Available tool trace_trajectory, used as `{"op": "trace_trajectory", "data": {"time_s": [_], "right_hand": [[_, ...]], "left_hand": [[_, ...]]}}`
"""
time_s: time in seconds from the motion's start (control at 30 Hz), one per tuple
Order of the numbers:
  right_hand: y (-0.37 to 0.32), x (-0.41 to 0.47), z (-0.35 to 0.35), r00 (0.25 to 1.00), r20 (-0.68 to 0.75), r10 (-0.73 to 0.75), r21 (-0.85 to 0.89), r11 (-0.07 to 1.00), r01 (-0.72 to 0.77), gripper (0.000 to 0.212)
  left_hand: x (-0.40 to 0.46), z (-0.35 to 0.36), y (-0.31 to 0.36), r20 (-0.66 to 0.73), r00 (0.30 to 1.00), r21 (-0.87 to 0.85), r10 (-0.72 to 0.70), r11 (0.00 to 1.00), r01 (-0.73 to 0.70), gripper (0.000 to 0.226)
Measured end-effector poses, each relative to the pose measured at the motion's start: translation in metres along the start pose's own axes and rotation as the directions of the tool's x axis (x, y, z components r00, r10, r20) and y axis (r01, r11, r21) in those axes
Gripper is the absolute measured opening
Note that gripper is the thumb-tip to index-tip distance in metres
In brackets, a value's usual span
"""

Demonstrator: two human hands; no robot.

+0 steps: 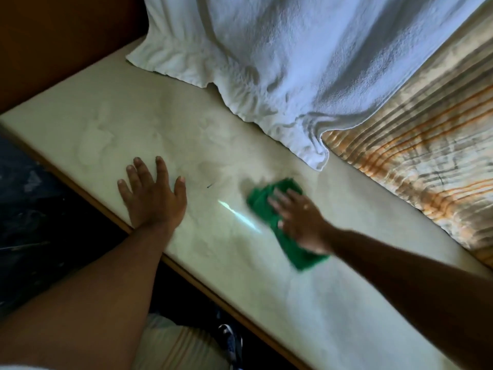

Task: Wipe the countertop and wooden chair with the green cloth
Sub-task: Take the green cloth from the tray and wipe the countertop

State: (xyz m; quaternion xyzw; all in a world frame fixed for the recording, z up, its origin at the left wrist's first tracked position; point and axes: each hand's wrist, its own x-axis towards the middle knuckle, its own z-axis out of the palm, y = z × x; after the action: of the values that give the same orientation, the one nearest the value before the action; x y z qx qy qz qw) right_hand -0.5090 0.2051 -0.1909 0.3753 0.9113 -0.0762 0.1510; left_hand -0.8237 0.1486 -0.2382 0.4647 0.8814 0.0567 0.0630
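Note:
The pale countertop [112, 134] runs diagonally from upper left to lower right, with a wooden front edge. A green cloth [262, 200] lies flat on it near the middle. My right hand [301, 218] presses down on the cloth with fingers spread, and the hand and cloth are blurred. My left hand [152, 193] rests flat on the countertop to the left of the cloth, fingers apart, holding nothing. No wooden chair is in view.
A white towel [280, 62] hangs down at the back and its lower edge lies on the countertop. A striped orange and grey fabric [426, 145] borders the right side. Dark floor [32, 209] lies beyond the front edge.

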Motion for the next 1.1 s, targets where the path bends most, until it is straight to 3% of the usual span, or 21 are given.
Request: {"op": "trace_trajectory", "data": {"time_s": [0.1, 0.13, 0.2, 0.27, 0.33, 0.4, 0.53, 0.63, 0.7, 0.73, 0.8, 0.87, 0.93, 1.03, 1.1], "right_hand": [[-0.008, 0.055, -0.013, 0.966, 0.041, 0.257, 0.129, 0.957, -0.26, 0.063], [-0.026, 0.059, -0.009, 0.975, 0.021, 0.22, 0.114, 0.969, -0.221, 0.063], [-0.065, 0.04, 0.008, 0.999, 0.009, -0.051, 0.07, 0.996, 0.05, 0.065], [-0.075, 0.015, 0.011, 0.963, 0.042, -0.265, 0.127, 0.958, 0.258, 0.063], [-0.057, 0.026, 0.005, 0.967, 0.04, -0.253, 0.121, 0.961, 0.247, 0.06], [-0.048, 0.068, -0.009, 0.995, -0.008, -0.097, 0.065, 0.993, 0.098, 0.059], [-0.077, 0.143, -0.031, 0.997, -0.04, 0.066, 0.172, 0.983, -0.058, 0.06], [-0.083, 0.099, -0.013, 0.996, -0.067, -0.064, 0.176, 0.981, 0.075, 0.06], [-0.058, 0.05, -0.002, 0.977, -0.065, -0.203, 0.153, 0.965, 0.211, 0.059], [-0.035, 0.04, -0.001, 0.98, -0.066, -0.19, 0.122, 0.973, 0.197, 0.058], [0.007, 0.048, -0.007, 0.994, -0.099, 0.037, 0.1, 0.995, -0.027, 0.057], [0.009, 0.072, -0.018, 0.939, -0.073, 0.337, 0.187, 0.929, -0.319, 0.06], [-0.035, 0.081, -0.015, 0.908, -0.085, 0.409, 0.193, 0.901, -0.388, 0.064], [-0.103, 0.02, 0.025, 0.982, -0.172, 0.078, 0.138, 0.989, -0.055, 0.065], [-0.087, -0.047, 0.046, 0.989, -0.127, -0.078, 0.16, 0.982, 0.098, 0.067]], "left_hand": [[0.001, 0.002, 0.0, -0.009, 1.0, 0.015, -0.001, 1.0, 0.001, 0.072], [0.001, 0.002, 0.0, -0.008, 1.0, 0.016, 0.001, 1.0, -0.001, 0.072], [0.0, 0.001, -0.001, -0.006, 1.0, 0.015, 0.001, 1.0, -0.001, 0.072], [0.0, 0.001, -0.001, -0.007, 1.0, 0.014, 0.003, 1.0, -0.003, 0.071], [0.0, 0.002, 0.0, -0.004, 1.0, 0.015, 0.006, 1.0, -0.006, 0.071], [0.001, 0.002, -0.001, -0.008, 1.0, 0.012, 0.0, 1.0, 0.0, 0.071], [0.001, 0.003, 0.0, -0.008, 1.0, 0.016, -0.008, 1.0, 0.008, 0.07], [0.0, 0.003, 0.0, 0.006, 1.0, 0.007, -0.009, 1.0, 0.009, 0.07], [0.0, 0.003, 0.0, 0.004, 1.0, -0.005, -0.006, 1.0, 0.006, 0.07], [0.001, 0.003, 0.0, 0.003, 1.0, -0.009, -0.007, 1.0, 0.007, 0.07], [0.002, 0.004, 0.0, 0.005, 1.0, -0.008, -0.01, 1.0, 0.01, 0.07], [0.002, 0.004, 0.0, 0.009, 1.0, -0.003, -0.008, 1.0, 0.008, 0.07], [0.002, 0.003, -0.001, 0.015, 1.0, -0.007, -0.008, 1.0, 0.008, 0.07], [0.001, 0.0, -0.001, 0.029, 1.0, -0.012, -0.001, 1.0, 0.002, 0.07], [0.0, 0.0, 0.0, 0.036, 0.999, -0.007, 0.001, 1.0, -0.001, 0.07]]}}
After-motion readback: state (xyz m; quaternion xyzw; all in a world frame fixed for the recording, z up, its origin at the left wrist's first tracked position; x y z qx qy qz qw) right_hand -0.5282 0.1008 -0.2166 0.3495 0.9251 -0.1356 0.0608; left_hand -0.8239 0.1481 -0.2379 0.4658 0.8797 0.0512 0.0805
